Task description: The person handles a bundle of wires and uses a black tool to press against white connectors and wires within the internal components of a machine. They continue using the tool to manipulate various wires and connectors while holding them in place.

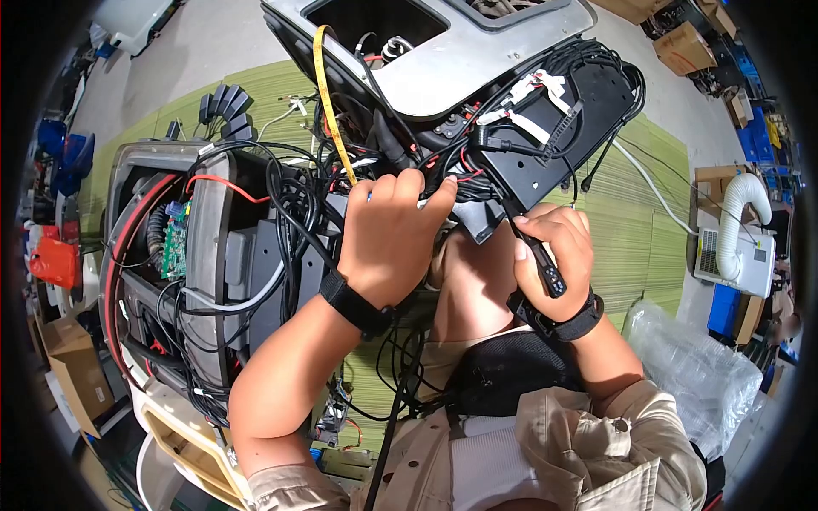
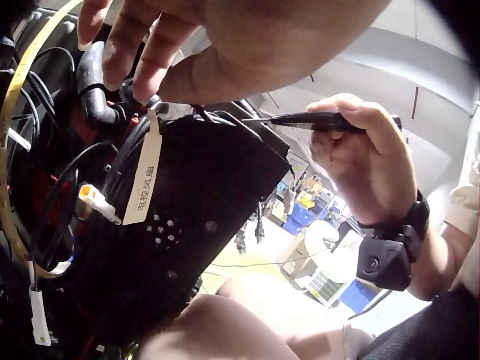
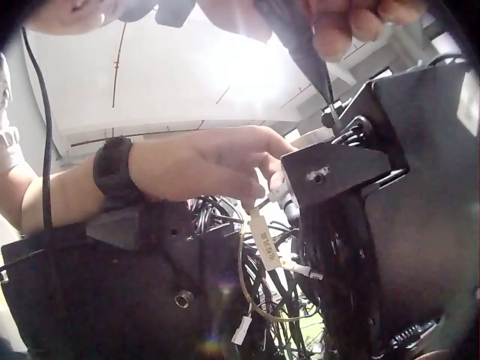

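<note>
My left hand (image 1: 388,226) grips cables (image 1: 477,186) at the end of a black metal box (image 1: 532,175). A paper tag (image 2: 144,180) with printed characters hangs from a wire below its fingertips, beside a white connector (image 2: 94,199). In my right hand (image 1: 558,247) is a slim black pen-shaped screwdriver (image 1: 544,266), gripped between thumb and fingers. Its thin metal tip (image 3: 335,112) points to the wires at the box's edge, close above a dark bracket (image 3: 330,176). The left fingertips are partly hidden behind the hand in the head view.
An opened machine housing (image 1: 213,255) with a green circuit board (image 1: 175,243) and loose cables stands at the left. A grey shell (image 1: 417,77) rises ahead, with a yellow tube (image 1: 328,102) arching beside it. Bubble wrap (image 1: 694,375) lies at the right.
</note>
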`<state>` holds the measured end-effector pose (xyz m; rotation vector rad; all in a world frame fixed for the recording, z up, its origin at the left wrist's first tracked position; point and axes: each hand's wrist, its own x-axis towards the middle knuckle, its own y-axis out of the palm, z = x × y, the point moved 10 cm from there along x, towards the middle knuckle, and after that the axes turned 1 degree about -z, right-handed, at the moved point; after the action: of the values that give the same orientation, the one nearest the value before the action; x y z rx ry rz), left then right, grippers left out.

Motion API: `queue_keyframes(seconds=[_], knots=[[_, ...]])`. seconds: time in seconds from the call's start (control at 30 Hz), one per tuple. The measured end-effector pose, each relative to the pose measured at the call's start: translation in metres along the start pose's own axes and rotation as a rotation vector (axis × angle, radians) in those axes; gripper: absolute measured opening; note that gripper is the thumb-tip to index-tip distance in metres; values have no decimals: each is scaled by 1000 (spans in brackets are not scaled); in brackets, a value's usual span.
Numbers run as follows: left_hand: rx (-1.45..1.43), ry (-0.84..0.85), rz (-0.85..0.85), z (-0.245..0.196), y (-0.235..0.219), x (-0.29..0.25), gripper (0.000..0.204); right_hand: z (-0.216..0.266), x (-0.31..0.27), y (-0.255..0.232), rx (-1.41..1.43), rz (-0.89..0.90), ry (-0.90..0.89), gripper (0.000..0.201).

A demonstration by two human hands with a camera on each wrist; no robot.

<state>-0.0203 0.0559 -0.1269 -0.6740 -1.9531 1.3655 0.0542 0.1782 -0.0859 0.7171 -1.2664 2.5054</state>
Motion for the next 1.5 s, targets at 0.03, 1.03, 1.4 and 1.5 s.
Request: queue_keyframes(seconds=[0.03,1.03,1.4,1.5], knots=[[-1,1,5,0,1,0,46,0,2,1,-6,-3,-3,22],[-179,49,116,-4,11,-4,63,-16,21,14,95,206,119,14],[-299,-2,137,0,11,-3,60,-42,31,19,283,325,357,13],[-281,5,124,-1,11,-3,57,-54,28,19,440,290,552,11]])
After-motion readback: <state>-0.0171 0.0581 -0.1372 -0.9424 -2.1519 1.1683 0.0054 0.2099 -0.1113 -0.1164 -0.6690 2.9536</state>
